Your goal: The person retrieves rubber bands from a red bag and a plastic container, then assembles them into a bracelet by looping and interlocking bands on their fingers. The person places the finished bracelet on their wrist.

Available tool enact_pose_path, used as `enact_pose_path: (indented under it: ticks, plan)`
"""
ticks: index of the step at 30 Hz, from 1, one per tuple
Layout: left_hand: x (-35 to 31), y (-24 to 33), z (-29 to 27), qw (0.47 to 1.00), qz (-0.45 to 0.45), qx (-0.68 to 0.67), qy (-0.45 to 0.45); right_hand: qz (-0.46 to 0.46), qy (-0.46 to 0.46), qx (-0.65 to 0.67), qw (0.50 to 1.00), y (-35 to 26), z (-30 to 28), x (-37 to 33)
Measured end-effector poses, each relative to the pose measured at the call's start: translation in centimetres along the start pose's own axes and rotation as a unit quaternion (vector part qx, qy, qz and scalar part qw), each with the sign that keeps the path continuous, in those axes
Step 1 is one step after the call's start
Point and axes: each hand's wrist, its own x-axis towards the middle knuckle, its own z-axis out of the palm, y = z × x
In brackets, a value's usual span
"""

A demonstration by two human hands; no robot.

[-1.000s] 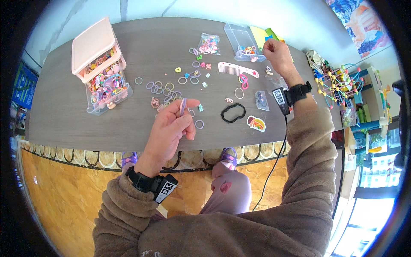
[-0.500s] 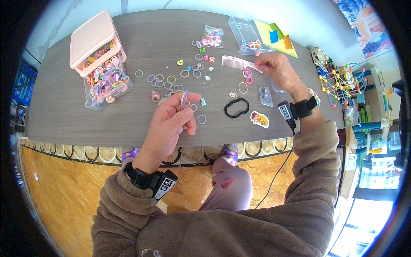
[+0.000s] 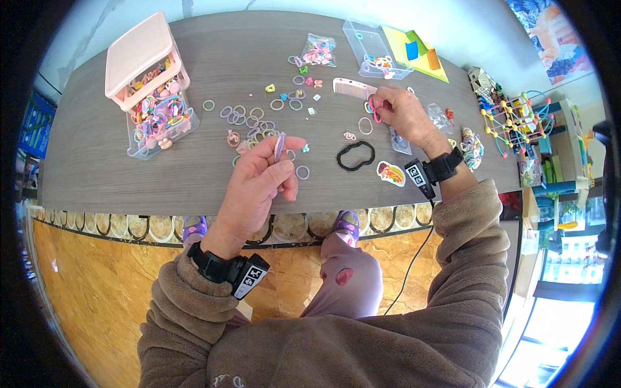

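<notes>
My left hand (image 3: 255, 184) is closed over the near part of the table, pinching a light purple hair tie (image 3: 279, 147) between thumb and fingers. There may be more than one band in that pinch. My right hand (image 3: 409, 118) has its fingertips closed on bright pink hair ties (image 3: 371, 107), just beside the handle end of a pale pink comb (image 3: 352, 86); the fingers partly cover both. A pale pink band (image 3: 365, 126) lies below those fingers. Loose pastel hair ties (image 3: 239, 118) are scattered beyond my left hand.
At the left, a pink-lidded box (image 3: 141, 55) stands beside a clear tray (image 3: 187, 126) of hair accessories. A bagged set (image 3: 319, 50) and a clear box (image 3: 365, 40) are at the back. A black band (image 3: 339, 155), a sticker (image 3: 391, 173) and a bead toy (image 3: 517, 126) are right.
My right hand has moved left and nearer from the comb's handle end, and its fingers have closed on the pink hair ties. My left hand stays nearly still, holding the purple band.
</notes>
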Motion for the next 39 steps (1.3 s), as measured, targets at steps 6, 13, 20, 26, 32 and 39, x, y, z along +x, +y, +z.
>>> enact_pose_path:
  ticks: [6, 13, 20, 26, 32, 39]
  plan:
    - [-0.2, 0.1, 0.2, 1.000, 0.000, 0.010, 0.006, 0.019, -0.013, 0.020, 1.000, -0.2, -0.1, -0.5]
    - [-0.3, 0.0, 0.3, 1.000, 0.004, -0.004, 0.012, 0.000, 0.007, 0.016, 1.000, 0.3, 0.8, -0.2]
    - [-0.3, 0.1, 0.1, 1.000, 0.007, -0.003, 0.007, 0.102, 0.023, 0.160, 0.981, 1.4, -0.6, -0.3]
    - [-0.2, 0.1, 0.2, 1.000, 0.007, -0.006, 0.012, 0.145, -0.024, 0.324, 0.935, 0.9, -1.1, 0.1]
    - [-0.1, 0.1, -0.1, 1.000, 0.014, -0.007, 0.006, 0.122, -0.057, 0.412, 0.901, 0.6, -0.9, 0.7]
    - [-0.2, 0.3, -0.2, 1.000, 0.000, -0.005, 0.009, 0.146, -0.071, 0.354, 0.921, 0.6, -1.5, 0.8]
